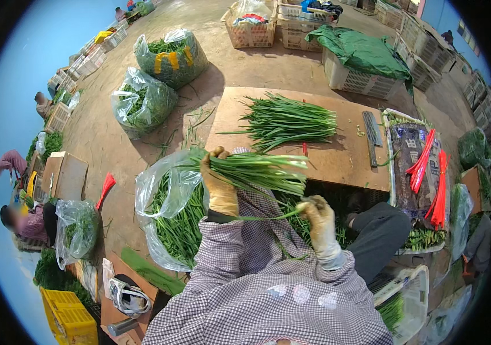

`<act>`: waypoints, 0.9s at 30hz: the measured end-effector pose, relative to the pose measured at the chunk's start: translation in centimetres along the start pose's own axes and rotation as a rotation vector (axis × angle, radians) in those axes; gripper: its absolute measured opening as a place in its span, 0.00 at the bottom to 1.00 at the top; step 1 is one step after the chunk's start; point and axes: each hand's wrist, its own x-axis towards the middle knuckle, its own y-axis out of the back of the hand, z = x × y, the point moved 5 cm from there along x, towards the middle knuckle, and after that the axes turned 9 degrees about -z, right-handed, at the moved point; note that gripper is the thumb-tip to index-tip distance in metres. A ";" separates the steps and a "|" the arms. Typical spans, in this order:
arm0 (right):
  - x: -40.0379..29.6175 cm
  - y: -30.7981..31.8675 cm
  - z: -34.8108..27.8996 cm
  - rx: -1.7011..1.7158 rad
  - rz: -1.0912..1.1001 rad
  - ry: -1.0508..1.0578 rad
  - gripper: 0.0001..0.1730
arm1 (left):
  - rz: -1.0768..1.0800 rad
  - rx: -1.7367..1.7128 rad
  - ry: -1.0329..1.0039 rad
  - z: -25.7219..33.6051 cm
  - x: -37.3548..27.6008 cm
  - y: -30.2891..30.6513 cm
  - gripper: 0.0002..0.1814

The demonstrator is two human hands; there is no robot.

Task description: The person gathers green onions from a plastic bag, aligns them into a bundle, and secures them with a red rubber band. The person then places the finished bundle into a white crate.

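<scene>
My gloved left hand is closed around a bunch of garlic chives, whose pale cut ends point right. Just below those ends is my gloved right hand, pinching a single loose chive leaf. Beyond them a larger pile of garlic chives lies on a wooden board, with a red tie strip showing under it. On the board's right side rests a cleaver. An opened plastic bag of chives stands left of my lap.
Two filled plastic bags stand on the floor ahead. To the right, a printed sack carries red tie strips. A crate under a green cover is farther back. Other people sit along the left wall.
</scene>
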 end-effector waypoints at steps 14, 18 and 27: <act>2.9 -2.0 1.1 0.196 -0.146 -0.135 0.15 | -0.028 -0.044 0.041 -0.6 0.4 -0.1 0.08; 1.8 -1.5 -0.2 0.255 -0.070 -0.049 0.09 | -0.028 -0.040 0.010 0.5 0.4 0.1 0.08; 2.1 7.4 -0.3 -0.871 -0.121 0.096 0.24 | -0.535 -0.303 0.270 -0.1 -0.3 -5.0 0.12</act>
